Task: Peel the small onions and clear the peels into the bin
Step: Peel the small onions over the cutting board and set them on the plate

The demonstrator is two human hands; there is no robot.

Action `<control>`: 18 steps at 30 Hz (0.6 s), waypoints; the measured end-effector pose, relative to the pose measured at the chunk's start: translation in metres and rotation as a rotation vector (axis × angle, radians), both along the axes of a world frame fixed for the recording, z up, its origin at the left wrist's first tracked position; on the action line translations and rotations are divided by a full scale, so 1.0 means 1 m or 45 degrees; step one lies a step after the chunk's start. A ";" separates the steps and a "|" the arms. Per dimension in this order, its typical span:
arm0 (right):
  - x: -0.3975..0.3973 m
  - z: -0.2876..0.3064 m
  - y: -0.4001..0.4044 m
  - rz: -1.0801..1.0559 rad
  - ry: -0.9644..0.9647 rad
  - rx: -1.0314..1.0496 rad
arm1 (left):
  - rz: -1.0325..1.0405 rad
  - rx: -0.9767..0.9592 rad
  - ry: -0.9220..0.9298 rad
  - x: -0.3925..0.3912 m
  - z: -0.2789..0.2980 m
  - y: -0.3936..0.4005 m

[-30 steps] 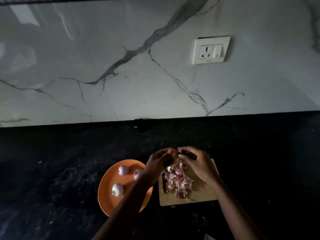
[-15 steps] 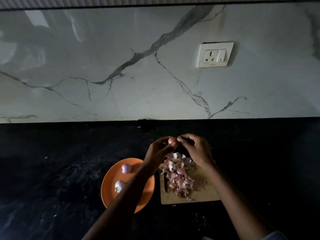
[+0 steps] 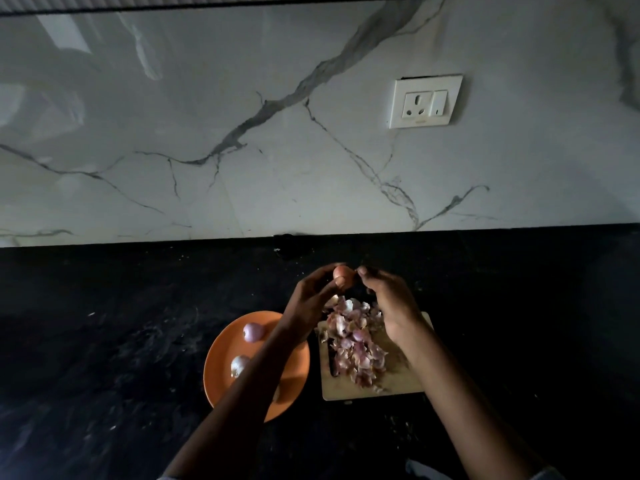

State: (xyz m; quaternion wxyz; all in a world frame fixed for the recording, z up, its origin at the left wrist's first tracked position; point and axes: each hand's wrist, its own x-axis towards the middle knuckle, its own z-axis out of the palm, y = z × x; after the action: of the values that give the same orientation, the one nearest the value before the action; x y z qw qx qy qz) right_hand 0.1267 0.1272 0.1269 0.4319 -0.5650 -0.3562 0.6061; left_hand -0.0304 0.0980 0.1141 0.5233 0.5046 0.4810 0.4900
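Small brown-skinned onion (image 3: 343, 276) | pinched by left hand (image 3: 311, 306) fingers, right hand (image 3: 391, 306) fingertips picking skin | risk: slips, drops onto pink peel heap (image 3: 356, 344).

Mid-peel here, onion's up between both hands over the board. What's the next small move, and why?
Probably pull the loosened skin off with the right hand and drop it on the peel pile. The left hand pinches the small onion, which looks brown-skinned, above the cutting board, with right fingertips at its side. Two peeled onions sit on the orange plate.
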 end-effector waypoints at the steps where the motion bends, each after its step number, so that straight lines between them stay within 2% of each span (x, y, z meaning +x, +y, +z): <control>1: 0.000 -0.001 0.000 -0.019 0.027 -0.044 | -0.002 0.000 -0.002 0.001 0.000 0.000; 5: 0.001 -0.001 -0.001 -0.123 0.162 -0.180 | 0.019 -0.047 -0.037 0.004 0.001 -0.001; 7: 0.011 -0.004 0.003 -0.231 0.153 -0.075 | 0.070 -0.093 -0.135 0.001 -0.001 -0.003; 9: 0.027 -0.009 0.008 -0.191 -0.199 0.181 | 0.087 -0.149 -0.213 -0.005 -0.002 -0.005; 11: 0.044 -0.017 0.010 0.022 -0.619 0.371 | 0.073 -0.177 -0.223 -0.011 -0.004 -0.005; 13: 0.057 -0.029 0.008 0.360 -1.013 0.332 | 0.067 -0.177 -0.221 -0.013 -0.007 -0.004; 15: 0.062 -0.043 0.002 0.600 -1.179 0.184 | 0.090 -0.174 -0.178 -0.011 -0.011 -0.003; 18: 0.060 -0.049 -0.004 0.615 -1.172 0.213 | 0.119 -0.181 -0.164 -0.006 -0.016 -0.003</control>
State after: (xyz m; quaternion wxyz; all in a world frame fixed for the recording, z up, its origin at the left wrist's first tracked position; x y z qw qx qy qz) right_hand 0.1863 0.1230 0.0782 0.1223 -0.6381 -0.6764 0.3469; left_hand -0.0368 0.0946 0.0978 0.5642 0.4106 0.5030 0.5100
